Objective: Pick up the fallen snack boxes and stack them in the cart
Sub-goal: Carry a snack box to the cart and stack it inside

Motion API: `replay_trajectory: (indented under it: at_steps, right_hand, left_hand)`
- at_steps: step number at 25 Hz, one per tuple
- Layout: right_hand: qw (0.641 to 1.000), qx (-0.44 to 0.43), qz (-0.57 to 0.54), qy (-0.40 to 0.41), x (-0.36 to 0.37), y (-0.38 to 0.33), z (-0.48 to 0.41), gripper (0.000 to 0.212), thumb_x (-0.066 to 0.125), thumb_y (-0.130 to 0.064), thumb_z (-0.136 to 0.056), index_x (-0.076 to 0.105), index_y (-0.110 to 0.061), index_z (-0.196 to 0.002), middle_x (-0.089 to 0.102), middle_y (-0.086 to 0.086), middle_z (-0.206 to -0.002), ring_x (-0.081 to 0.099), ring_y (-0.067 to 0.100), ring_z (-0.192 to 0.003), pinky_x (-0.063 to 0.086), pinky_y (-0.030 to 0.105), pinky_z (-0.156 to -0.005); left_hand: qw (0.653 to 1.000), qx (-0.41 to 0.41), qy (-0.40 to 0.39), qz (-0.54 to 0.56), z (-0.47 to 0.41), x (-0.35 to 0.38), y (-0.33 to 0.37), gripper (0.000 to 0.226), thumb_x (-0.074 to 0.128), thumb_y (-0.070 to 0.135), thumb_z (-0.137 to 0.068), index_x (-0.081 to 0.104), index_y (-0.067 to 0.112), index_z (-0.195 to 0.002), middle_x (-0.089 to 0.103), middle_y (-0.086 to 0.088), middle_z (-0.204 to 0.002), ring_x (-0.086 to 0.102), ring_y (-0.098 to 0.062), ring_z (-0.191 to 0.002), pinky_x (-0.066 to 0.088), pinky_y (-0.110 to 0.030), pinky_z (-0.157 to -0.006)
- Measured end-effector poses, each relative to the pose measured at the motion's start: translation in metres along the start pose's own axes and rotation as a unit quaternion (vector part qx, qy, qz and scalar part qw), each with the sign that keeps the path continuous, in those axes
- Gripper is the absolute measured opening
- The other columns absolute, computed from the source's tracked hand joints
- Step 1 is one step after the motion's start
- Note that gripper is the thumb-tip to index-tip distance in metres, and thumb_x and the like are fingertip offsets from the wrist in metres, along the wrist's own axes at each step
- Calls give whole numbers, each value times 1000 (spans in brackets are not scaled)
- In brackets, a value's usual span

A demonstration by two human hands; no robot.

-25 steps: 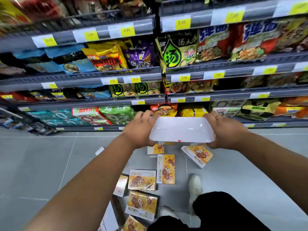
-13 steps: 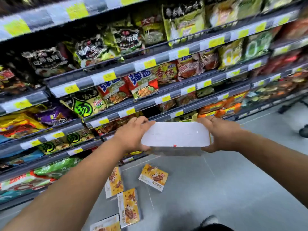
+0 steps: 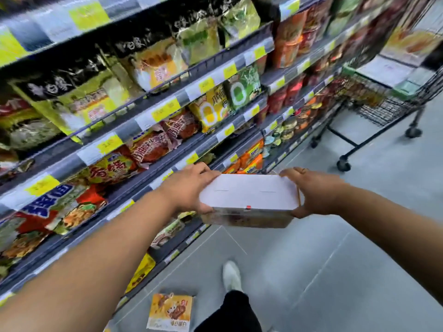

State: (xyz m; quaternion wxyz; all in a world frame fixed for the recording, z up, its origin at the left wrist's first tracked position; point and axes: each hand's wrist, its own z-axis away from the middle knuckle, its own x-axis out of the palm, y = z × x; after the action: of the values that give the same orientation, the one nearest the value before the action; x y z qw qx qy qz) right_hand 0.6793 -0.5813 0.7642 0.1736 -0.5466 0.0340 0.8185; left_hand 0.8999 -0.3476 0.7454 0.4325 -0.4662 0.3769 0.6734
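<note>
**Stack of snack boxes held between both hands, cart far right**

I see both arms stretched forward in the aisle. My left hand (image 3: 191, 188) clamps the left end of a stack of snack boxes (image 3: 248, 200), and my right hand (image 3: 316, 191) clamps the right end, so each grip is closed on that same stack. Its white top face points up at the camera, with a small red mark on the near edge; the printed sides below it are blurred, and I cannot tell how many boxes make up the stack. It is held level in the air, above the grey floor (image 3: 335, 259).

The cart (image 3: 393, 109) stands far right, a dark wire basket on castors, well apart from the stack. Something pale lies on top of it, but blur keeps me from telling what.

One snack box (image 3: 171, 311) lies flat on the floor at the near edge, orange and yellow face up, just beside the foot of the shelves (image 3: 167, 140). A white shoe (image 3: 231, 275) and a dark trouser leg show just right of it.

The shelves run along the left side, packed with noodle packets and yellow price tags.
</note>
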Motion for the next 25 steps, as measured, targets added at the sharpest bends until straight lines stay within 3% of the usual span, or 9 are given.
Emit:
replay_trajectory:
  at_steps: [5, 13, 22, 25]
  right_hand:
    - [995, 98, -30, 13, -35, 94, -37, 97, 76, -57, -61, 28, -31, -141, 45, -4, -137, 57, 23, -110, 49, 31, -81]
    - [970, 217, -84, 65, -77, 241, -53, 97, 75, -59, -65, 26, -30, -144, 42, -6, -136, 57, 23, -111, 47, 31, -78]
    - [962, 249, -87, 65, -141, 468, -85, 101, 73, -63, -65, 22, -30, -146, 39, -8, -139, 54, 21, -116, 50, 34, -84]
    - [961, 251, -79, 81, -170, 530, -106, 102, 75, -60, -66, 22, -30, -147, 38, -7, -143, 52, 22, -119, 47, 34, -86]
  left_hand:
    - [996, 91, 13, -7, -154, -44, 3, 98, 75, 57, -65, 32, 28, -149, 43, -2, -132, 44, -27, -121, 41, -40, -103]
    - [975, 213, 1, -57, -367, -125, 58, 99, 77, 56, -65, 30, 32, -149, 41, 3, -132, 42, -23, -123, 38, -36, -105]
    - [963, 251, 5, -104, -591, -196, 166, 98, 74, 58, -68, 28, 27, -149, 42, -2, -131, 44, -26, -121, 38, -41, -105]
    - [960, 255, 19, -114, -653, -227, 185, 98, 75, 56, -71, 28, 25, -150, 42, -4, -131, 44, -26, -123, 35, -37, -104]
